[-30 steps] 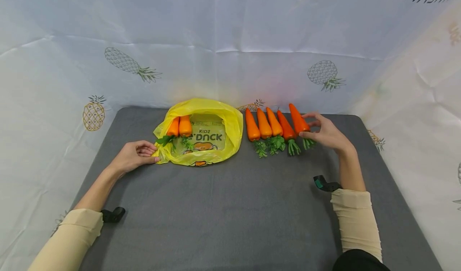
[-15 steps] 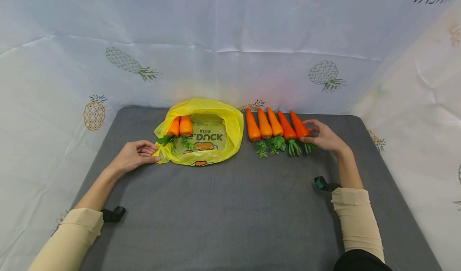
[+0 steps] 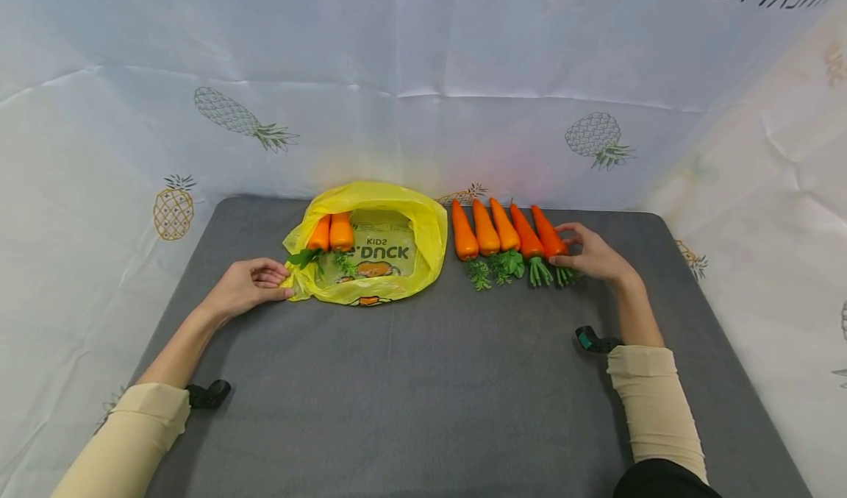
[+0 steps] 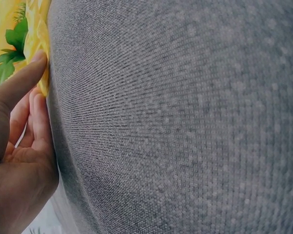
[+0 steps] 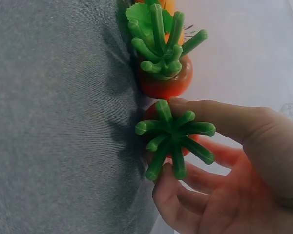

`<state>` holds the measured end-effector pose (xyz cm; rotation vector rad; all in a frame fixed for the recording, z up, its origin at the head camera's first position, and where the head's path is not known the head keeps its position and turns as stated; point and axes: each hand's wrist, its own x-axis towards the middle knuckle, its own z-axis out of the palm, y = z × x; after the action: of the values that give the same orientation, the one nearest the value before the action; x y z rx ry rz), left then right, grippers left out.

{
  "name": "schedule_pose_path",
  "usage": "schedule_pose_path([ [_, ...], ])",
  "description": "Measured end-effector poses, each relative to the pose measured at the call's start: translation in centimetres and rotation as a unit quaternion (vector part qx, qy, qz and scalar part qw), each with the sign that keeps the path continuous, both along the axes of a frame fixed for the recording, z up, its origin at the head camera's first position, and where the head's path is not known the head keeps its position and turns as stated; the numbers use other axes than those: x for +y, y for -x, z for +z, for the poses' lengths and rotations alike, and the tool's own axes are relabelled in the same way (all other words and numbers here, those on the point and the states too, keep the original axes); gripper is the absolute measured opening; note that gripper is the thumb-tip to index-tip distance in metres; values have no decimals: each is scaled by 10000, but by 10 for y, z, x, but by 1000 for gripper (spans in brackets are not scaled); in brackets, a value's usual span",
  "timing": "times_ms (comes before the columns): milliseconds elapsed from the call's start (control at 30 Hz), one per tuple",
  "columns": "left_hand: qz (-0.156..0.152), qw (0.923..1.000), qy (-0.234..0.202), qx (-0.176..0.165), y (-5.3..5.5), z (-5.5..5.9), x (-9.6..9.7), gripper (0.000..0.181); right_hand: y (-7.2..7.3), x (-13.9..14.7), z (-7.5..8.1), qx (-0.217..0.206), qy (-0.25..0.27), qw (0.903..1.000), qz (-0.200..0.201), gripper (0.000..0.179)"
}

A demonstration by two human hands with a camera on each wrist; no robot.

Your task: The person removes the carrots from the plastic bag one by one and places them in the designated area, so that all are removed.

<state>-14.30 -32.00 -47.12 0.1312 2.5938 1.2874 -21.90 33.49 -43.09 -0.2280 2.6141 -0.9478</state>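
My left hand (image 3: pixel 246 289) pinches the lower left edge of a yellow plastic bag (image 3: pixel 431 240), which lies with its mouth toward me. Two orange carrots (image 3: pixel 340 231) lie inside the bag at its left, leafy tops at the opening. Over on the right, my right hand (image 3: pixel 595 252) holds the rightmost carrot (image 3: pixel 546 231) of a row, thumb and fingers around its thick end. In the right wrist view that carrot's stubby green stems (image 5: pixel 173 134) point at the camera, partly covering its body. The left wrist view shows my thumb (image 4: pixel 27 80) on the bag edge.
Several more carrots (image 3: pixel 486 227) lie side by side between the bag and my right hand, tips pointing away. A grey cloth-covered table (image 3: pixel 397 395) extends toward me. Behind it hangs a white pineapple-print sheet (image 3: pixel 423 64).
My right hand has lowered the rightmost carrot slightly, and it now lies level with the row, close beside its neighbour. The left hand and the bag have stayed in place.
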Motion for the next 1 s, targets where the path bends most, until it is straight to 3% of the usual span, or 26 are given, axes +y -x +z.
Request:
schedule_pose_path([
  [333,17,10000,-7,-38,0,1,0,48,-1,2,10,-165,25,9998,-72,81],
  [667,20,10000,-12,-38,0,2,1,48,-6,-4,34,281,-59,9996,43,78],
  [1000,23,10000,-6,-69,0,1,1,48,-13,-39,51,749,-36,9970,169,71],
])
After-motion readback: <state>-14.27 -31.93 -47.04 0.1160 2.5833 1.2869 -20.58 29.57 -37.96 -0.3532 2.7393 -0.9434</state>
